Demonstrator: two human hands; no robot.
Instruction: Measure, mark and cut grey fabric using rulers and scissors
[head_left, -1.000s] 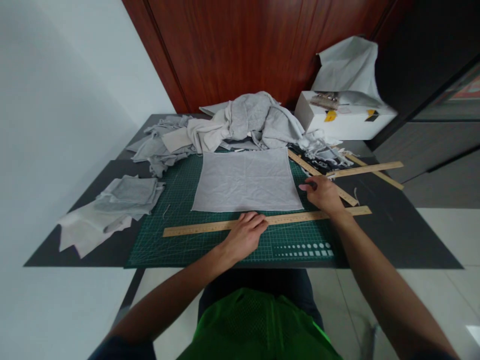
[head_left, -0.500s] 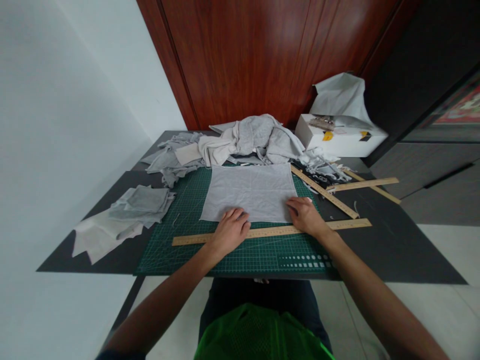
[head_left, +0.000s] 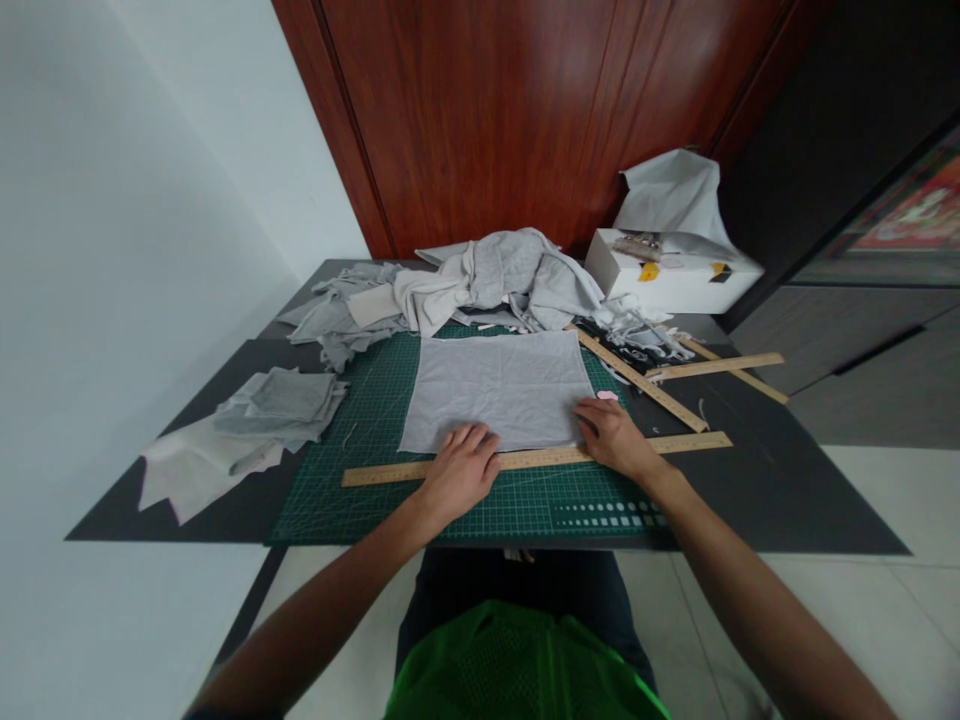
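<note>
grey cloth [head_left: 499, 385] lies flat before the person, the left hand [head_left: 465, 462] palm down at its near edge and over a long wooden ruler [head_left: 544, 457], fingers loosely spread. the right hand [head_left: 611, 436] bends its fingers at the near right corner; whether they pinch the fabric i cannot tell. just past it sits a pink piece [head_left: 607, 395]. at the back right, a white box [head_left: 675, 286] bears a small packet [head_left: 637, 247] and pale draped material [head_left: 670, 200]; its inside is hidden. beneath the cloth, a green gridded mat [head_left: 480, 512] covers part of a dark table [head_left: 780, 490], with heaped fabric [head_left: 510, 270] behind. beyond stand a red-brown door [head_left: 480, 130] and, leftward, a white wall [head_left: 150, 200].
</note>
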